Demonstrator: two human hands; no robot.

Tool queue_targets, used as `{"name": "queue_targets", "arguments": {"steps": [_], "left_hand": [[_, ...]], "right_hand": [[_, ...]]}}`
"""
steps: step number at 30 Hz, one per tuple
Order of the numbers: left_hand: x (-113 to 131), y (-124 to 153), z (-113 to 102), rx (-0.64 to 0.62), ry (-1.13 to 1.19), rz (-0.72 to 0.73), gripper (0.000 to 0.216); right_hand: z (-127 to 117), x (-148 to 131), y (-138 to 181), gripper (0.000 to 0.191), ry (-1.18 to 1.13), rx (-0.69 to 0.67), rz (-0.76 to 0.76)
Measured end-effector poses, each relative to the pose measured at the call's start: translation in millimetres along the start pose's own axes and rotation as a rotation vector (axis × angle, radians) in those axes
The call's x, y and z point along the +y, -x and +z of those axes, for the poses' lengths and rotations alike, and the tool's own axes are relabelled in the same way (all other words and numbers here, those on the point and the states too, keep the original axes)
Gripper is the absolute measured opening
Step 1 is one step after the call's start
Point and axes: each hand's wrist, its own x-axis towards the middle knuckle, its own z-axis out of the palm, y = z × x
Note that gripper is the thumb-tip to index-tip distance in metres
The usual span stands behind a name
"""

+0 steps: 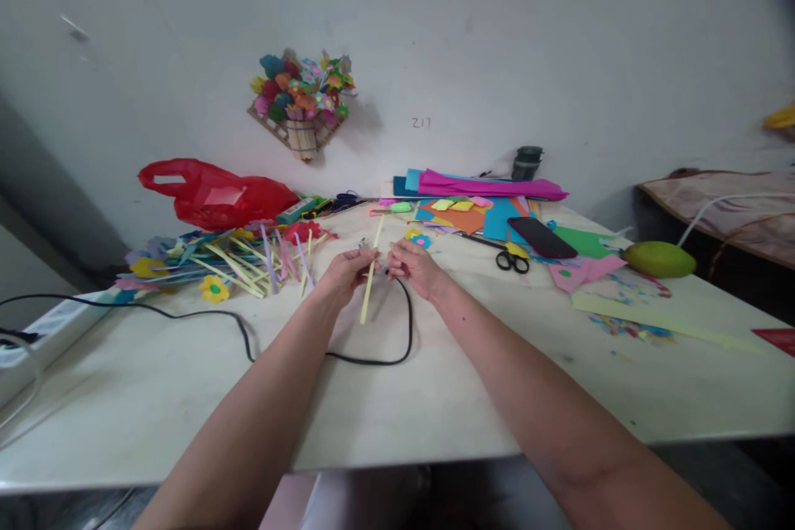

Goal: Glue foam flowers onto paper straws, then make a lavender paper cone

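My left hand [345, 272] pinches a pale yellow paper stick [370, 280] that stands almost upright over the white table [186, 397]. My right hand [415, 265] is closed right beside it, gripping the end of a black cable [397, 348] near the stick's middle. The cable loops on the table below both hands and runs off to the left. What exactly sits at the cable's tip is hidden by my fingers.
A pile of coloured paper sticks and flowers [229, 261] lies at the left by a red plastic bag [214, 195]. Coloured paper sheets [472, 203], scissors [512, 258], a dark phone [542, 238] and a green fruit [659, 259] lie right. A paper flower bouquet [302, 99] hangs on the wall.
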Motion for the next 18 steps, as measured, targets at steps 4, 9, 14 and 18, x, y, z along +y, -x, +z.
{"name": "queue_targets", "arguments": {"steps": [4, 9, 14, 18], "left_hand": [[4.9, -7.6, -25.3, 0.197, -0.045, 0.076, 0.032], [12.4, -15.5, -50.0, 0.453, -0.170, 0.184, 0.031], [18.3, -18.8, -70.3, 0.641, -0.184, 0.233, 0.020], [21.3, -19.1, -85.6, 0.739, -0.141, 0.258, 0.017]], "right_hand": [[-6.6, -3.7, -3.4, 0.038, -0.047, 0.141, -0.069], [-14.4, 1.7, -8.0, 0.034, 0.020, 0.307, -0.056], [-11.9, 5.0, -9.0, 0.027, 0.073, 0.368, -0.045], [-8.9, 5.8, -7.1, 0.023, 0.104, 0.370, -0.052]]}}
